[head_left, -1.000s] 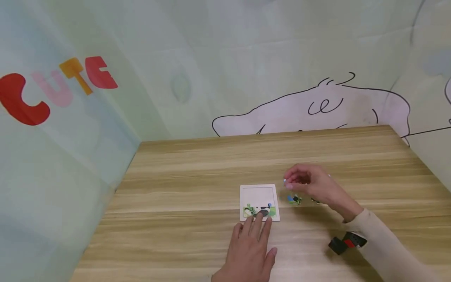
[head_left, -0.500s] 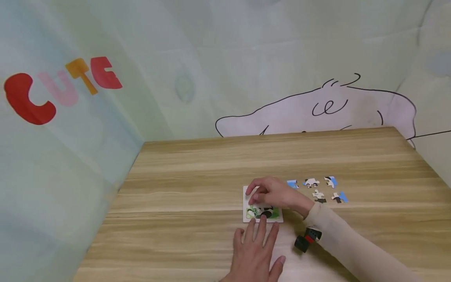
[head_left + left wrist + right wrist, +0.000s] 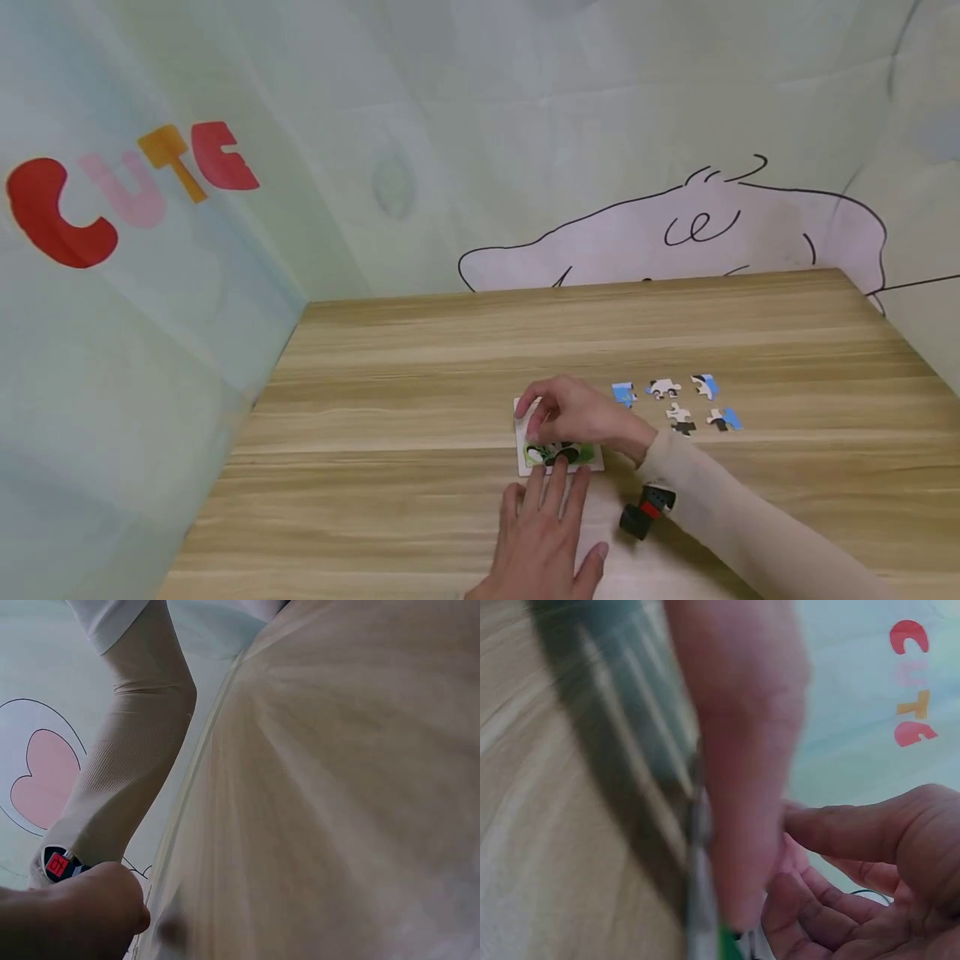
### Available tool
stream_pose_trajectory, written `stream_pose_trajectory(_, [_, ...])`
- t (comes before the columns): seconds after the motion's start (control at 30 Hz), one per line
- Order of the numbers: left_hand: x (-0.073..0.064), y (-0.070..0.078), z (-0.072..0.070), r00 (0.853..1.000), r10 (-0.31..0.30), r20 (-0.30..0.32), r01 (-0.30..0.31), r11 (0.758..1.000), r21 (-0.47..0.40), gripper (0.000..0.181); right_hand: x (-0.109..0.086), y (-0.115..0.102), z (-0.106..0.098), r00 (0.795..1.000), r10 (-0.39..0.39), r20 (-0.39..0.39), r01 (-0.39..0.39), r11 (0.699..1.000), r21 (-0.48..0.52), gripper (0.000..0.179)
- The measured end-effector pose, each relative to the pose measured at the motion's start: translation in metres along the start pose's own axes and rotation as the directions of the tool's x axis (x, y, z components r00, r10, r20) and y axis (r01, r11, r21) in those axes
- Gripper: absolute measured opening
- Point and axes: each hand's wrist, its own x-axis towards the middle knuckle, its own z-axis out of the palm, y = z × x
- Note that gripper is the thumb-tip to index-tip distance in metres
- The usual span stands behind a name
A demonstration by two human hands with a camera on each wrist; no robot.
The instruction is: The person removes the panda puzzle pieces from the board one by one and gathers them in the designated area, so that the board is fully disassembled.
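Note:
In the head view a square white puzzle tray (image 3: pixel 521 429) lies on the table, with panda-and-green pieces (image 3: pixel 585 454) along its near side. My left hand (image 3: pixel 542 533) lies flat in front, straight fingertips at the tray's near edge. Over the tray's left half, my right hand (image 3: pixel 573 410) pinches a puzzle piece with thumb and curled fingers; the fingers mostly hide it. The right wrist view shows the right hand (image 3: pixel 877 877) above the tray's edge (image 3: pixel 701 900), and a left-hand finger (image 3: pixel 742 765) reaching down. The left wrist view catches part of the left hand (image 3: pixel 75 911).
Right of the tray lie several loose pieces: a blue one (image 3: pixel 624 393), a panda face (image 3: pixel 663 388), and a black-and-blue one (image 3: pixel 723 419) among them. A small black-and-red camera (image 3: pixel 648 510) hangs under the right sleeve. A printed cloth wall stands behind the wooden table (image 3: pixel 420 375).
The right hand has moved left from the loose pieces to the tray, and a green-and-blue piece has gone from the table there. The left hand has hardly moved.

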Motion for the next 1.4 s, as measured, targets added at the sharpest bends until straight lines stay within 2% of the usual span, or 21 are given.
stream_pose_trajectory(0.07, [0.001, 0.000, 0.001, 1.000, -0.005, -0.007, 0.005, 1.000, 0.001, 0.076, 0.001, 0.002, 0.000, 1.000, 0.003, 0.000, -0.003, 1.000, 0.024, 0.023])
stream_pose_trajectory(0.17, [0.004, -0.003, 0.003, 1.000, -0.002, 0.000, 0.002, 1.000, -0.030, 0.075, 0.003, 0.008, -0.001, 0.998, 0.034, -0.049, -0.029, 0.995, 0.093, 0.018])
stream_pose_trajectory(0.27, [0.007, -0.012, 0.005, 1.000, -0.003, 0.015, 0.006, 0.988, -0.156, 0.067, 0.003, 0.014, -0.004, 0.992, 0.064, -0.111, -0.043, 0.983, 0.178, 0.016])
stream_pose_trajectory(0.33, [0.011, -0.021, 0.006, 1.000, -0.008, 0.020, 0.014, 0.952, -0.306, 0.060, 0.002, 0.017, -0.008, 0.988, 0.074, -0.135, -0.041, 0.971, 0.237, 0.019])
stream_pose_trajectory(0.37, [0.012, -0.027, 0.006, 1.000, -0.015, 0.021, 0.022, 0.923, -0.384, 0.056, 0.001, 0.018, -0.010, 0.987, 0.078, -0.142, -0.038, 0.964, 0.263, 0.020])
stream_pose_trajectory(0.43, [0.017, -0.038, 0.007, 0.999, -0.023, 0.028, 0.034, 0.849, -0.528, 0.050, -0.003, 0.020, -0.016, 0.984, 0.079, -0.157, -0.028, 0.953, 0.301, 0.023])
stream_pose_trajectory(0.5, [0.021, -0.048, 0.008, 1.000, -0.007, 0.017, 0.016, 0.792, -0.610, 0.048, -0.010, 0.021, -0.023, 0.978, 0.095, -0.183, -0.030, 0.943, 0.332, 0.022])
stream_pose_trajectory(0.53, [0.024, -0.053, 0.009, 1.000, 0.004, 0.008, 0.002, 0.774, -0.633, 0.047, -0.014, 0.021, -0.028, 0.974, 0.105, -0.199, -0.030, 0.936, 0.349, 0.021])
stream_pose_trajectory(0.6, [0.030, -0.060, 0.011, 0.999, 0.029, -0.019, -0.034, 0.756, -0.653, 0.045, -0.025, 0.022, -0.037, 0.963, 0.131, -0.234, -0.039, 0.932, 0.360, 0.019])
stream_pose_trajectory(0.7, [0.036, -0.068, 0.013, 0.997, 0.065, -0.050, -0.082, 0.760, -0.645, 0.044, -0.045, 0.027, -0.053, 0.954, 0.141, -0.264, -0.040, 0.934, 0.354, 0.021])
stream_pose_trajectory(0.8, [0.037, -0.071, 0.015, 0.995, 0.074, -0.066, -0.099, 0.768, -0.633, 0.046, -0.069, 0.036, -0.068, 0.950, 0.160, -0.267, -0.088, 0.962, 0.260, 0.028])
stream_pose_trajectory(0.9, [0.036, -0.071, 0.017, 0.995, 0.075, -0.072, -0.104, 0.778, -0.620, 0.046, -0.093, 0.048, -0.077, 0.955, 0.142, -0.262, -0.107, 0.984, 0.142, 0.030])
stream_pose_trajectory(0.97, [0.035, -0.072, 0.018, 0.995, 0.072, -0.074, -0.102, 0.777, -0.621, 0.047, -0.105, 0.056, -0.077, 0.959, 0.122, -0.257, -0.103, 0.991, 0.085, 0.026])
stream_pose_trajectory(1.1, [0.034, -0.073, 0.018, 0.995, 0.060, -0.078, -0.096, 0.770, -0.630, 0.046, -0.118, 0.062, -0.061, 0.959, 0.016, -0.284, -0.031, 0.998, -0.047, 0.017])
stream_pose_trajectory(1.17, [0.035, -0.073, 0.019, 0.994, 0.060, -0.090, -0.103, 0.772, -0.627, 0.046, -0.120, 0.062, -0.052, 0.947, -0.054, -0.316, 0.005, 0.988, -0.153, 0.015])
stream_pose_trajectory(1.33, [0.036, -0.071, 0.020, 0.990, 0.073, -0.120, -0.132, 0.774, -0.619, 0.045, -0.123, 0.059, -0.038, 0.885, -0.194, -0.424, 0.009, 0.916, -0.400, 0.021])
stream_pose_trajectory(1.4, [0.036, -0.070, 0.021, 0.990, 0.074, -0.122, -0.135, 0.771, -0.623, 0.045, -0.125, 0.058, -0.037, 0.887, -0.195, -0.419, 0.003, 0.909, -0.416, 0.026])
